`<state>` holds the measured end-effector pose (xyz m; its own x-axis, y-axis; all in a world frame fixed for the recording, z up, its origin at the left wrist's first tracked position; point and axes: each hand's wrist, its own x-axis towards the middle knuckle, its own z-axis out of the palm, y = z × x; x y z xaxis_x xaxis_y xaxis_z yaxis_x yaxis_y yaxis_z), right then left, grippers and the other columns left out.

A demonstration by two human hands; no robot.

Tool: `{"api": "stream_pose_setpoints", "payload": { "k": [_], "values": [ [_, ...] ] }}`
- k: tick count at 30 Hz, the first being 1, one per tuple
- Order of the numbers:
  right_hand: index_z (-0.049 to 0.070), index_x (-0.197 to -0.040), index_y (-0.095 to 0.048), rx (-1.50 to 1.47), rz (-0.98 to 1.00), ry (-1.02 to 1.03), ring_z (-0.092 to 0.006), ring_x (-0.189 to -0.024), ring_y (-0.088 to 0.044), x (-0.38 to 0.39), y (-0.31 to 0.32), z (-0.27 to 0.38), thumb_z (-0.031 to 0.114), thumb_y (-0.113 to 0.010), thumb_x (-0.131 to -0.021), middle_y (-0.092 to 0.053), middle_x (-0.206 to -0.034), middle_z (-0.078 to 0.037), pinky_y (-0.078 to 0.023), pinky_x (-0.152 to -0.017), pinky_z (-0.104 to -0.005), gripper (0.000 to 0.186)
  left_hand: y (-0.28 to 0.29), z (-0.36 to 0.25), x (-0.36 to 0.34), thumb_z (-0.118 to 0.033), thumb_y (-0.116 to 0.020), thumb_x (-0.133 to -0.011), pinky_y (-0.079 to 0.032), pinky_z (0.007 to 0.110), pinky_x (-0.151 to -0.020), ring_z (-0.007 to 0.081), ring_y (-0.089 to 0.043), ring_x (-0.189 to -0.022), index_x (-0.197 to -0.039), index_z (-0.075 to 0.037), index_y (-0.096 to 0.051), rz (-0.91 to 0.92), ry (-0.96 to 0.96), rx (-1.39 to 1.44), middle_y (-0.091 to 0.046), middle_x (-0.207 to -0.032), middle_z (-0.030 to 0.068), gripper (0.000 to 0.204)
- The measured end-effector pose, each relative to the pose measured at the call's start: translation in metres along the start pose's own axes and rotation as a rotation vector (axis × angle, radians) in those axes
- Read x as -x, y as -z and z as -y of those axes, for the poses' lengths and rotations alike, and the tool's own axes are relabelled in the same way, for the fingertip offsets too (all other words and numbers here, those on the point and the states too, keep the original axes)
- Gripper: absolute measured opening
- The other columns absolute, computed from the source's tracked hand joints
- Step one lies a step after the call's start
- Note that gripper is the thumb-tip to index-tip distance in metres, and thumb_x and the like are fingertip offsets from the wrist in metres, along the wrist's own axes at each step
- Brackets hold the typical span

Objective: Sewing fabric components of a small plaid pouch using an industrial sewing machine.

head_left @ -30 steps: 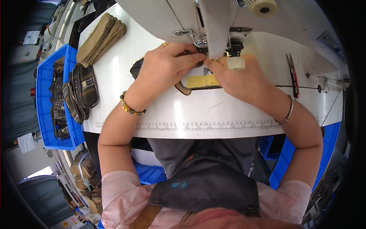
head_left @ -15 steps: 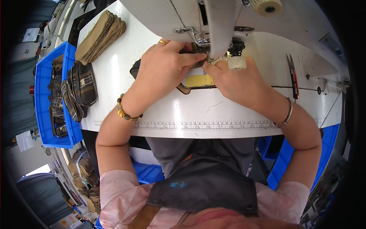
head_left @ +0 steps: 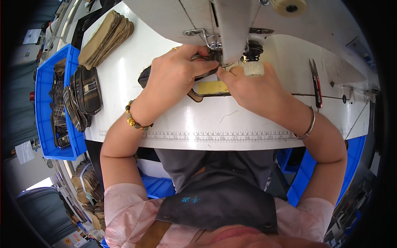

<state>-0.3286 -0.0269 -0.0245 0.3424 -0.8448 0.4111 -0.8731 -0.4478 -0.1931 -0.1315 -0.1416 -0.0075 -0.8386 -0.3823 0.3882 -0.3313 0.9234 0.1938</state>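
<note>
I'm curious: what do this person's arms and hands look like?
Short, pale pink sleeves. A dark and gold-coloured beaded bracelet on the left wrist; a gold-coloured ring on the left fingers. A silver-coloured bangle on the right wrist. No gloves.

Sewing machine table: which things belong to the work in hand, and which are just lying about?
Seemingly in use:
sewing machine
dark zippered piece, in the left hand; right hand close by

Apparently set aside:
red-handled scissors
stack of tan fabric pieces
plaid pouches beside the blue bin
</note>
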Motion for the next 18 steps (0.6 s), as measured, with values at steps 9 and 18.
{"api": "stream_pose_setpoints", "payload": {
  "k": [9, 18],
  "values": [
    [0.007, -0.083, -0.069, 0.034, 0.026, 0.005, -0.0241, -0.052, -0.065, 0.000, 0.000, 0.000, 0.008, -0.067, -0.077, -0.060, -0.057, -0.009, -0.048, -0.047, -0.0363, 0.006, 0.011, -0.002, 0.000, -0.014, -0.077, -0.082, -0.056, 0.031, -0.067, 0.0180, -0.069, -0.086, -0.106, -0.023, -0.081, 0.129, 0.111, 0.101, -0.067, -0.102, 0.0005, 0.026],
    [0.007, -0.082, -0.069, 0.037, -0.018, 0.014, -0.0237, -0.050, -0.063, 0.000, -0.006, -0.003, 0.009, -0.068, -0.076, -0.058, -0.054, -0.008, -0.047, -0.046, -0.0370, 0.007, 0.013, -0.004, -0.004, -0.018, -0.078, -0.081, -0.058, 0.034, -0.073, 0.0207, -0.066, -0.095, -0.106, -0.023, -0.080, 0.125, 0.002, -0.010, -0.065, -0.103, 0.0005, 0.025]
  ]
}}
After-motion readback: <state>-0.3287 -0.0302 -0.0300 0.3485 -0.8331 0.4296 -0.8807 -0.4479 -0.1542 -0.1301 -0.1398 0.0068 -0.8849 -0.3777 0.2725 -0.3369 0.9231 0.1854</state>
